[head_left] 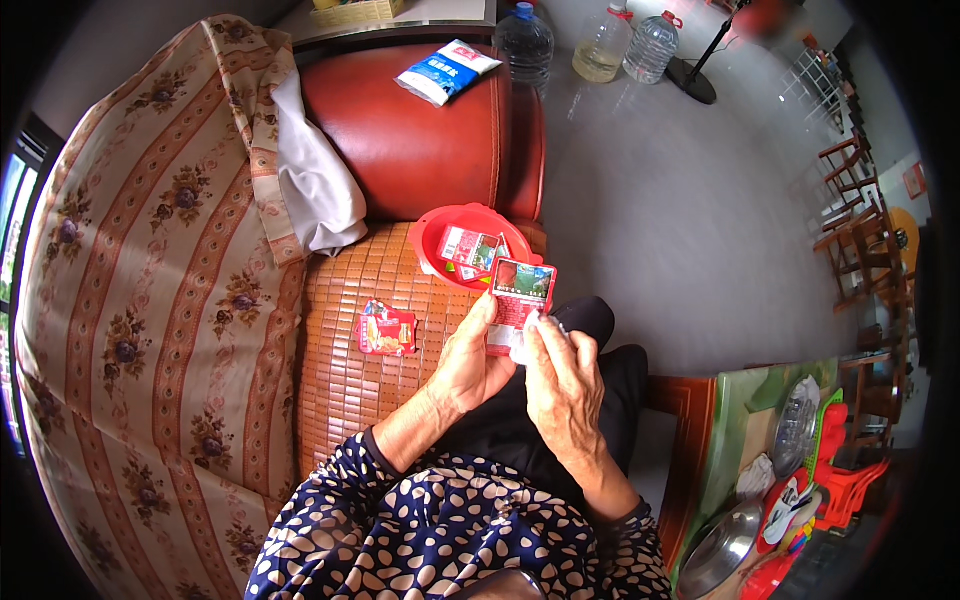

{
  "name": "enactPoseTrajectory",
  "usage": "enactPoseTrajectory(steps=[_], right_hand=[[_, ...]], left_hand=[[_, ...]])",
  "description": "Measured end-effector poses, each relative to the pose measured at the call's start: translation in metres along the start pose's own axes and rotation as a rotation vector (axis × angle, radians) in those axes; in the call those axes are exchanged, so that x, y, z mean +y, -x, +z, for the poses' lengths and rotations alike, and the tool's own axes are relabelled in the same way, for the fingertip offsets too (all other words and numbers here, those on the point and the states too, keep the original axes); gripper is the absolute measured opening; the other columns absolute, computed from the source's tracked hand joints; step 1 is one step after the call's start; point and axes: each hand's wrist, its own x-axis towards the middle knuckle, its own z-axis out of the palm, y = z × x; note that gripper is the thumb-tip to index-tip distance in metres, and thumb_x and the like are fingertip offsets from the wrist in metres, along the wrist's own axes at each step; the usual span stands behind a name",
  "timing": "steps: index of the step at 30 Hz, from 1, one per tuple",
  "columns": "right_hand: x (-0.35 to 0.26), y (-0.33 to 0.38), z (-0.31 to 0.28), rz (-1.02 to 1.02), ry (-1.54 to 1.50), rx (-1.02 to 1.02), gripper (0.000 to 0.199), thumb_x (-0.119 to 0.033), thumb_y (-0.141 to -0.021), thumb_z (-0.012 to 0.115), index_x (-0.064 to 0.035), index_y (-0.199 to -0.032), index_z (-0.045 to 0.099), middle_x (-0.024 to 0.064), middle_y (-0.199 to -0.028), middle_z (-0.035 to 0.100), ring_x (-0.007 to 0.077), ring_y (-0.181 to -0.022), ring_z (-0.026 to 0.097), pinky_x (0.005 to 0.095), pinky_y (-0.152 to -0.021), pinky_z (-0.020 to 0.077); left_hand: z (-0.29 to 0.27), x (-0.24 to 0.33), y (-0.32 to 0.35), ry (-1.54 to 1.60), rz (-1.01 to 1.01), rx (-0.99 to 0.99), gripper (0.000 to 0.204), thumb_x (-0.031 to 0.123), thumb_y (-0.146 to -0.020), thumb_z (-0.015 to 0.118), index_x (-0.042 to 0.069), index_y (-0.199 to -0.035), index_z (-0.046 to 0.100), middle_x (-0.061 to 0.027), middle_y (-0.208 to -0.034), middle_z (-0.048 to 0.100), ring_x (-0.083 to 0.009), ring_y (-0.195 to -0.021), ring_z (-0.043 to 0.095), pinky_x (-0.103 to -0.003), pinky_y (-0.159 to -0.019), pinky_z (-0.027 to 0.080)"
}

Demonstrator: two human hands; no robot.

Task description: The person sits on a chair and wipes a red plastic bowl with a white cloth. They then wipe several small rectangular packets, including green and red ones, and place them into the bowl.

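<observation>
A red packet with a landscape picture and a white lower panel point(523, 283) is held up in front of me. My left hand point(466, 352) grips its left edge, thumb along the side. Against its lower right, my right hand point(563, 385) presses a crumpled white tissue or cloth point(520, 349), fingers bent around it. Just beyond the packet stands a red plastic basin point(428, 232) with similar red packets point(468, 247) inside. Left of my hands, another red packet point(387, 331) lies flat on the woven seat mat point(340, 390).
A blue-and-white bag point(447, 72) rests on the red leather armrest point(405, 140). Patterned curtain cloth point(150, 300) covers the left side. Several large plastic bottles point(524, 45) stand on the floor beyond. At right, a green-topped table point(735, 420) carries a metal bowl point(722, 548).
</observation>
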Motion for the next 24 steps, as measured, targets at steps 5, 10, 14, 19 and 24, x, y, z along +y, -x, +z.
enactPoseTrajectory(steps=[5,10,14,19,24], right_hand=[[-0.003,0.002,-0.008,-0.046,-0.106,-0.045,0.036,-0.003,-0.075,0.065,0.0019,-0.111,0.064,0.0130,-0.116,0.061,0.0317,-0.096,0.057,0.0371,-0.080,0.0527],[0.012,-0.023,-0.007,-0.024,-0.048,0.025,0.033,-0.003,-0.074,0.064,-0.0019,-0.107,0.065,0.0086,-0.110,0.062,0.0299,-0.095,0.056,0.0370,-0.078,0.0518],[0.025,-0.047,-0.003,0.004,0.021,0.094,0.038,-0.006,-0.074,0.064,-0.0010,-0.112,0.061,0.0089,-0.110,0.059,0.0296,-0.094,0.054,0.0370,-0.078,0.0507],[0.013,-0.055,0.001,0.033,-0.030,0.035,0.049,-0.006,-0.073,0.071,-0.0019,-0.120,0.057,0.0126,-0.118,0.055,0.0335,-0.100,0.052,0.0410,-0.083,0.0492],[0.012,-0.040,0.008,-0.076,-0.073,-0.005,0.046,-0.004,-0.073,0.069,0.0004,-0.118,0.060,0.0127,-0.121,0.056,0.0341,-0.103,0.052,0.0399,-0.086,0.0495]], left_hand=[[0.000,0.000,0.001,0.018,-0.033,-0.044,0.046,0.038,-0.097,0.053,0.010,-0.133,0.047,-0.0067,-0.123,0.059,-0.0192,-0.113,0.056,-0.039,-0.101,0.044],[0.010,-0.005,0.002,-0.038,-0.009,-0.042,0.049,0.040,-0.097,0.051,0.009,-0.136,0.045,-0.0079,-0.130,0.056,-0.0211,-0.120,0.053,-0.039,-0.105,0.040],[0.011,-0.006,0.007,-0.088,-0.096,-0.002,0.054,0.046,-0.098,0.047,0.011,-0.138,0.043,-0.0076,-0.135,0.053,-0.0211,-0.125,0.050,-0.040,-0.107,0.038],[0.018,0.000,0.001,-0.036,-0.045,-0.031,0.064,0.056,-0.098,0.036,0.012,-0.144,0.036,-0.0067,-0.144,0.044,-0.0206,-0.133,0.042,-0.041,-0.112,0.032],[0.017,0.002,0.004,-0.032,-0.057,-0.052,0.065,0.058,-0.098,0.033,0.012,-0.144,0.035,-0.0057,-0.142,0.045,-0.0191,-0.130,0.044,-0.038,-0.112,0.032]])
